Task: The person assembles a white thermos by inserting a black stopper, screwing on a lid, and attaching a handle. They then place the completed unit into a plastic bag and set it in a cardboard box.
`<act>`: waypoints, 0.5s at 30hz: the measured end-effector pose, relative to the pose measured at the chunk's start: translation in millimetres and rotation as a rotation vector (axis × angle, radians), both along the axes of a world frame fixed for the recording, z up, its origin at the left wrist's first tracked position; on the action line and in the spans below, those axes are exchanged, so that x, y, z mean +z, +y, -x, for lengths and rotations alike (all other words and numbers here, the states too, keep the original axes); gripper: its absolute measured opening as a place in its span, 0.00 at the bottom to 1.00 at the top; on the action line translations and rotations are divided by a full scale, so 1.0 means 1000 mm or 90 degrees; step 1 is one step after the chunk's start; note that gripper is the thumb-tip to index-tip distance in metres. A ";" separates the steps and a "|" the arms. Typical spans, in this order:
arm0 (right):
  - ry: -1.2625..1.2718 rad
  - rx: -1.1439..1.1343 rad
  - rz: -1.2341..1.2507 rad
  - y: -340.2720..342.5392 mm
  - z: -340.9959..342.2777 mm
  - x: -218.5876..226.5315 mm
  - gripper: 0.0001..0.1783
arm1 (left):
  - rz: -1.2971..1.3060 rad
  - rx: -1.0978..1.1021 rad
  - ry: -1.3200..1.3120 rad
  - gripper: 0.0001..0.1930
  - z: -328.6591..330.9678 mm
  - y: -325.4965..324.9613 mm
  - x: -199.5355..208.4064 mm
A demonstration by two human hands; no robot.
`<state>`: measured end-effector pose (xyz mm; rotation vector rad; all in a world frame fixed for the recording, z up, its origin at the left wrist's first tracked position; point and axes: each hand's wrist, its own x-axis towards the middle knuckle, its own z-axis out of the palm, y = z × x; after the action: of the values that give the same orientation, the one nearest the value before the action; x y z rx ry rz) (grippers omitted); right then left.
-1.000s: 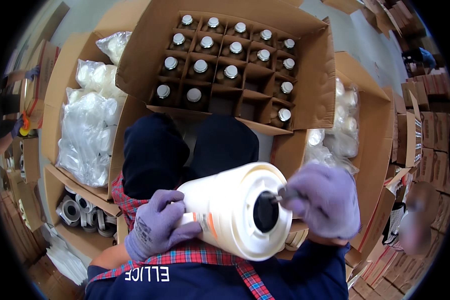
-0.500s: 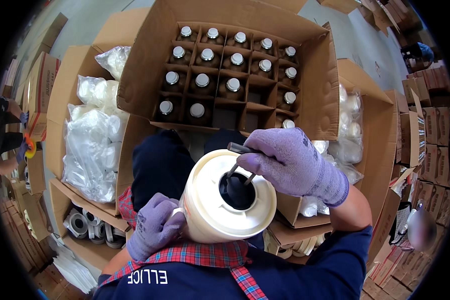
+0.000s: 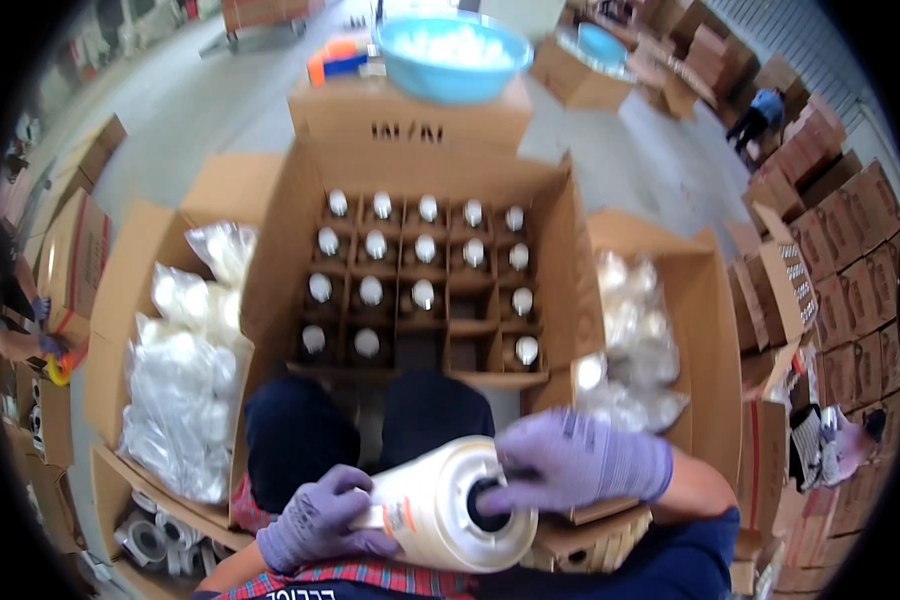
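Observation:
A white jug (image 3: 432,512) with an orange mark on its side lies tilted across my lap, its round dark opening facing right. My left hand (image 3: 322,520) is closed around the jug's side handle. Over the opening my right hand (image 3: 570,458) is blurred, its thumb and fingers drawn together at the rim. A bit of a dark handle (image 3: 516,470) shows beneath those fingers; the rest is hidden. Beyond my knees stands an open carton (image 3: 560,300) with cardboard dividers. Dark bottles (image 3: 371,290) with pale, silvery tops fill most cells, while several front cells hold none.
Open boxes flank me, holding clear bags of white parts (image 3: 175,400) and more bagged parts (image 3: 630,330). Lower left, a box contains white ring-shaped pieces (image 3: 150,540). A blue basin (image 3: 455,60) stands on a carton ahead. Other people (image 3: 760,115) are at work around.
The jug has tipped from upright to leaning right, lower in view. My right hand has come down over its opening, covering most of the dark handle. The view has tilted up, showing the basin.

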<state>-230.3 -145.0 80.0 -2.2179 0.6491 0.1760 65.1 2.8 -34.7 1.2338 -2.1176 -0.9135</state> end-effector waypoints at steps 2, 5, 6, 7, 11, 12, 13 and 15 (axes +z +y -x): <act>0.035 -0.035 0.011 0.032 0.013 -0.002 0.22 | -0.007 -0.101 0.020 0.32 0.004 -0.015 0.008; -0.021 -0.159 0.001 0.082 0.035 -0.014 0.22 | -0.029 -0.172 0.089 0.29 0.005 -0.015 0.011; -0.032 -0.164 0.003 0.093 0.041 -0.011 0.22 | -0.038 -0.176 0.110 0.28 0.005 -0.005 0.005; -0.061 -0.206 -0.046 0.099 0.044 0.000 0.22 | -0.051 -0.179 0.126 0.28 0.005 0.001 0.003; -0.444 -0.805 0.096 0.150 0.147 0.054 0.17 | -0.066 -0.076 0.125 0.24 -0.017 0.038 -0.012; -0.418 -0.798 0.143 0.149 0.137 0.073 0.15 | -0.064 -0.031 0.151 0.26 -0.020 0.049 -0.006; -0.366 -0.805 0.190 0.150 0.128 0.086 0.14 | -0.046 -0.080 0.119 0.28 -0.012 0.041 0.012; -0.289 -0.240 0.310 0.136 0.092 0.044 0.15 | -0.181 -0.132 0.130 0.28 0.008 0.027 0.019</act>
<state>-322.4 -9.4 124.0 -2.4095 0.8995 -0.7260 57.1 30.0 -15.5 1.0106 -2.0271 -1.4085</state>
